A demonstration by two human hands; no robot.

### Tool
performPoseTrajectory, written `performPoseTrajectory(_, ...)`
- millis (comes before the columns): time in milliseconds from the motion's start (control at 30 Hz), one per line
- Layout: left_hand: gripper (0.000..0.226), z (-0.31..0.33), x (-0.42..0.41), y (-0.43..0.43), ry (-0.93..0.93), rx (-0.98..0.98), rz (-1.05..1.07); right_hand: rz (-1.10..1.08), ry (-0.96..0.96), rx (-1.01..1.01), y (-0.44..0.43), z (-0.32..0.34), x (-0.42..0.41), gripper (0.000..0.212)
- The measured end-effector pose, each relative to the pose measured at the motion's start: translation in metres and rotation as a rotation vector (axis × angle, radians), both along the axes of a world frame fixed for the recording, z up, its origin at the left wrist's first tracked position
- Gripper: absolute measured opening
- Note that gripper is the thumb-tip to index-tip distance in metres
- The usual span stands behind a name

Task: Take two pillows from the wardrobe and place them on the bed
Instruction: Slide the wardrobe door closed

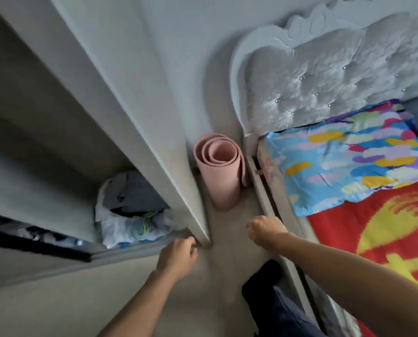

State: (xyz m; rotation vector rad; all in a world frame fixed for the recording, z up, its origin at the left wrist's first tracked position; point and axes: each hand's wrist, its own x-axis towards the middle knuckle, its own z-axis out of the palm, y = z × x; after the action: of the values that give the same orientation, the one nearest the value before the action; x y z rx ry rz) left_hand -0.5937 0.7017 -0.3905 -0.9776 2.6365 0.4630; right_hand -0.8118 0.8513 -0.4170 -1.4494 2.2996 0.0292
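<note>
The open wardrobe (130, 117) fills the left side, and no pillow shows inside it. On the right is the bed (385, 239), covered by a red and yellow blanket. One pillow (349, 154) in a blue, multi-coloured case lies on the bed against the headboard. My left hand (177, 257) hovers by the wardrobe's lower front corner, fingers loosely curled and holding nothing. My right hand (266, 231) hangs over the floor beside the bed frame, also without anything in it.
A white bag of clothes (130, 215) sits on the wardrobe floor. A rolled pink mat (220, 171) stands between wardrobe and bed. The padded silver headboard (324, 81) rises at the back. My dark-clothed leg (271, 295) fills the narrow carpet strip.
</note>
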Motion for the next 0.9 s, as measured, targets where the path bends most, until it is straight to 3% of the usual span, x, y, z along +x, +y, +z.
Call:
performPoseTrajectory(200, 0.022, 0.057, 0.200, -0.009, -0.054, -0.125, 0.311, 0.339, 0.043, -0.131, -0.076, 0.059, 0.143, 0.028)
performPoseTrajectory(333, 0.020, 0.089, 0.288, -0.025, -0.038, -0.181, 0.533, 0.487, 0.083, -0.195, -0.138, 0.100, 0.221, 0.028)
performPoseTrajectory(533, 0.027, 0.106, 0.373, -0.067, 0.031, -0.200, 0.699, 0.621, 0.151, -0.214, -0.222, 0.122, 0.310, 0.027)
performPoseTrajectory(900, 0.028, 0.155, 0.477, -0.245, 0.080, -0.264, 0.770, 0.687, 0.110, -0.225, -0.416, 0.115, 0.424, 0.033)
